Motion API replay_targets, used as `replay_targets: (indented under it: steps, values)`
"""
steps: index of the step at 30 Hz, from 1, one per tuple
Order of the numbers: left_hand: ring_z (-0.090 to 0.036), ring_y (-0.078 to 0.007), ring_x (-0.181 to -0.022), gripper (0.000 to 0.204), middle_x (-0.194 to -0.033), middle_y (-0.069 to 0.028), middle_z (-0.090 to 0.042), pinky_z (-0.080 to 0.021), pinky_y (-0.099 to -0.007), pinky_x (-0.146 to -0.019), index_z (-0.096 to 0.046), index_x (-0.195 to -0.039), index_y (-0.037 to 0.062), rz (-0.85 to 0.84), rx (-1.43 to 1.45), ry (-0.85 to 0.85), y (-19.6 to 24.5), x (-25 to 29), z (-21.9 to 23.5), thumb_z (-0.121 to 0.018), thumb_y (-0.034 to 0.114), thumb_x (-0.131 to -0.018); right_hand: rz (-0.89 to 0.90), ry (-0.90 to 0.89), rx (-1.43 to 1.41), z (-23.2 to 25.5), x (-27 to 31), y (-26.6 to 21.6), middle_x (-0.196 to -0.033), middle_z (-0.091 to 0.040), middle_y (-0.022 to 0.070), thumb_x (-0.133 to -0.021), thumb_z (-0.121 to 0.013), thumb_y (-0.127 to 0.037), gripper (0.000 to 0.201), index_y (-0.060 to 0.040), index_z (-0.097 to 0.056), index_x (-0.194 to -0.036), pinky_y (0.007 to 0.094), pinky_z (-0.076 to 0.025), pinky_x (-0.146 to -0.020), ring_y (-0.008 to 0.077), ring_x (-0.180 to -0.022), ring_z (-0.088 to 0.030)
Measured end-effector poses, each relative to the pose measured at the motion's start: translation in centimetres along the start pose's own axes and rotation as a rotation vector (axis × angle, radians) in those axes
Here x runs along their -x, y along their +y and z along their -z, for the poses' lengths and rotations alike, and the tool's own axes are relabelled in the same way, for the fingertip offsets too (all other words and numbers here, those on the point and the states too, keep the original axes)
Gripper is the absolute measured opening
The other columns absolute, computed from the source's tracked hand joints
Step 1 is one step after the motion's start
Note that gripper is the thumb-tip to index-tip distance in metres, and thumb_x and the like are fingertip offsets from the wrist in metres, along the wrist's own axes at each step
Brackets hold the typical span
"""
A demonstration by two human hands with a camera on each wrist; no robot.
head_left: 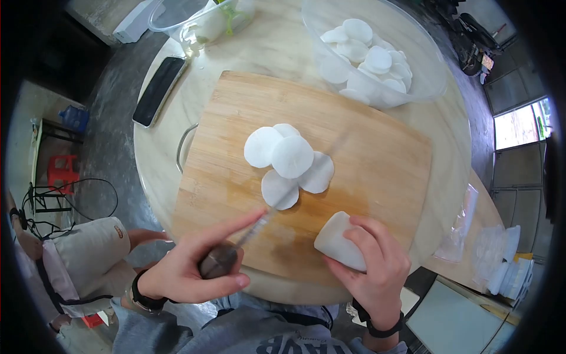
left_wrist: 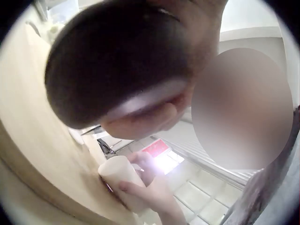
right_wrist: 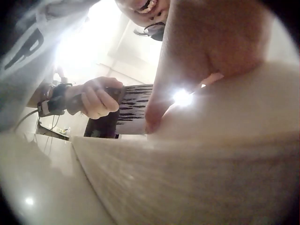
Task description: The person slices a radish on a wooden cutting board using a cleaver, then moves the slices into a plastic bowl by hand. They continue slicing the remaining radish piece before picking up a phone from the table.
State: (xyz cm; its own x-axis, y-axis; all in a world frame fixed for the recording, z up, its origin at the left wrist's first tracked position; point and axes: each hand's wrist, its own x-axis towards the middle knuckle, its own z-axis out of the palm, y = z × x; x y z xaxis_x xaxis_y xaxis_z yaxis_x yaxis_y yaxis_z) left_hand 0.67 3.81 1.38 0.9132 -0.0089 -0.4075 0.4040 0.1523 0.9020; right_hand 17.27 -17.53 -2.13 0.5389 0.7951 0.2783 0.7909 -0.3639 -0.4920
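Observation:
My left hand (head_left: 181,268) grips the dark handle (head_left: 218,261) of a kitchen knife, its index finger stretched along toward the blade (head_left: 257,226). In the head view the blade is edge-up to me and looks thin; the right wrist view shows its broad, dark-streaked side (right_wrist: 136,105). My right hand (head_left: 378,262) holds a thick, cut piece of white radish (head_left: 337,241) at the board's near right, fingers over its side. Thin round radish slices (head_left: 293,157) lie overlapping mid-board, just beyond the knife's tip.
The wooden cutting board (head_left: 377,141) has a metal handle (head_left: 181,147) at its left. Behind it stand a clear bowl (head_left: 433,76) of radish slices and a clear container (head_left: 162,23) with radish and greens. A phone (head_left: 159,91) lies left on the round table (head_left: 156,159).

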Motion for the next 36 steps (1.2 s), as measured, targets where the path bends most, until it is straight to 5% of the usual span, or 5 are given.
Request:
replay_targets:
  steps: [7,13,18,25,36]
  values:
    - [-0.052,-0.0052,-0.07,0.074,-0.082,-0.0028,-0.057,-0.042,-0.0223,-0.062,-0.02,-0.147,0.004,-0.296,-0.383,-0.131,-2.3,-2.5,0.0,-0.062,0.008,-0.087,-0.042,-0.052,0.087,0.3,0.1,-0.5,-0.098,-0.064,0.0066,-0.045,-0.082,-0.01,0.053,-0.0104,-0.061,-0.094,0.0324,-0.052,-0.065,0.0241,-0.082,-0.063]
    - [-0.052,-0.0063,-0.066,0.071,-0.087,-0.0071,-0.056,-0.043,-0.0195,-0.061,-0.025,-0.145,0.0053,0.069,-0.06,-0.216,-0.1,-1.9,1.1,-0.063,0.003,-0.085,0.001,0.025,0.064,-0.1,0.5,-0.2,-0.098,-0.063,0.006,-0.048,-0.084,-0.013,0.053,-0.0106,-0.061,-0.096,0.0326,-0.052,-0.067,0.024,-0.083,-0.063]
    - [-0.043,-0.0098,-0.044,0.051,-0.065,-0.0066,-0.046,-0.038,-0.0237,-0.04,-0.027,-0.137,0.0083,-0.067,0.625,0.151,-1.8,0.8,3.2,-0.051,0.014,-0.093,0.009,-0.072,0.139,0.7,-0.2,-1.3,-0.102,-0.062,0.0068,-0.054,-0.084,-0.023,0.055,-0.0095,-0.061,-0.102,0.0369,-0.051,-0.076,0.0259,-0.091,-0.062]
    - [-0.043,-0.0116,-0.038,0.034,-0.07,-0.0098,-0.05,-0.044,-0.0267,-0.035,-0.035,-0.123,0.0062,-0.064,0.727,0.409,-3.9,-0.4,9.1,-0.043,0.025,-0.096,-0.018,-0.144,0.156,0.5,-2.9,-3.8,-0.108,-0.06,0.0098,-0.062,-0.081,-0.031,0.058,-0.0072,-0.06,-0.111,0.0404,-0.048,-0.082,0.0299,-0.097,-0.059]
    - [-0.055,-0.01,-0.051,0.045,-0.083,-0.0084,-0.056,-0.045,-0.0238,-0.045,-0.032,-0.138,0.0016,-0.019,-0.118,0.56,-2.5,-0.7,9.0,-0.045,0.007,-0.095,-0.108,-0.358,0.25,-2.1,-5.4,-5.2,-0.133,-0.04,0.0255,-0.072,-0.075,-0.027,0.081,-0.0091,-0.036,-0.14,0.0418,-0.043,-0.088,0.0375,-0.104,-0.052]
